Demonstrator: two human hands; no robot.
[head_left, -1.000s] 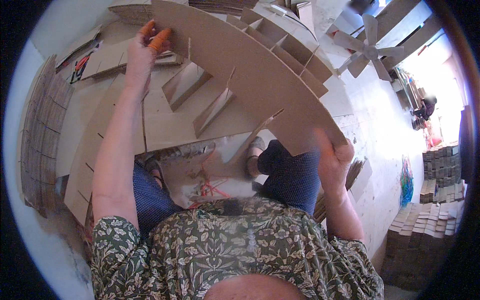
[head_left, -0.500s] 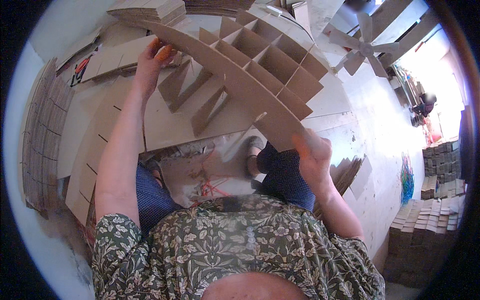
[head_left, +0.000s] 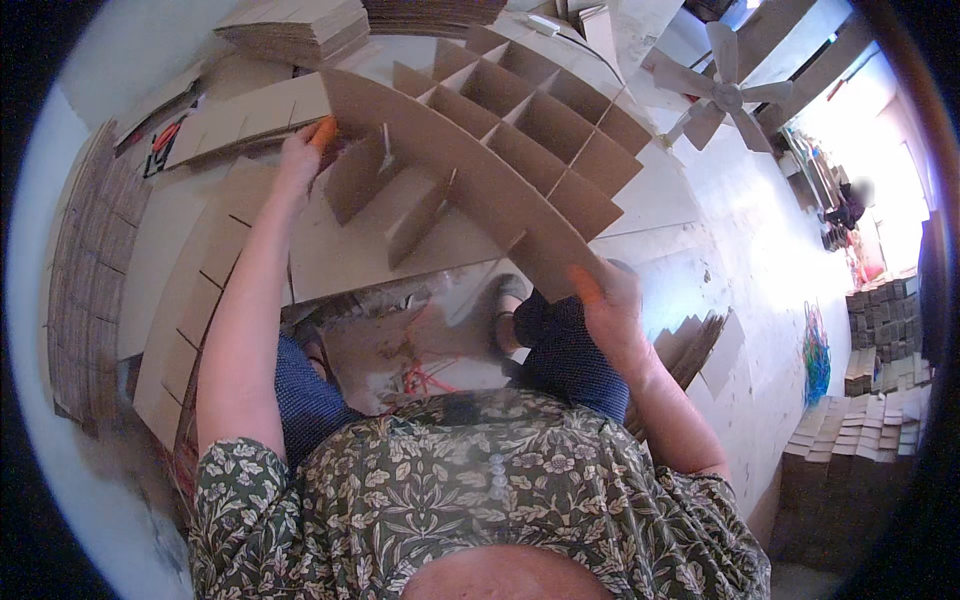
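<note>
My left hand (head_left: pixel 306 158) and my right hand (head_left: pixel 610 302) pinch a long brown cardboard strip (head_left: pixel 470 175) near its two ends. Orange covers show on fingers of both hands. The strip slants from far left to near right and bows slightly. Behind it stands a cardboard divider grid (head_left: pixel 520 100) of crossing pieces that form several square cells. Two cross pieces, one a cardboard flap (head_left: pixel 422 215), stick out on the near side of the strip, at slots in it. How deep the slots sit on the cross pieces I cannot tell.
A pale work board (head_left: pixel 345 260) lies under the grid. Cardboard stacks stand at the left (head_left: pixel 85 270), at the back (head_left: pixel 290 30) and at lower right (head_left: pixel 850 480). A fan (head_left: pixel 727 95) is at back right, a blue-green strap bundle (head_left: pixel 815 355) on the floor. Another person (head_left: pixel 848 205) is far off.
The strip's far left end has come down and to the right, and its near right end has shifted slightly left. My left hand is a little lower; both hands keep their hold.
</note>
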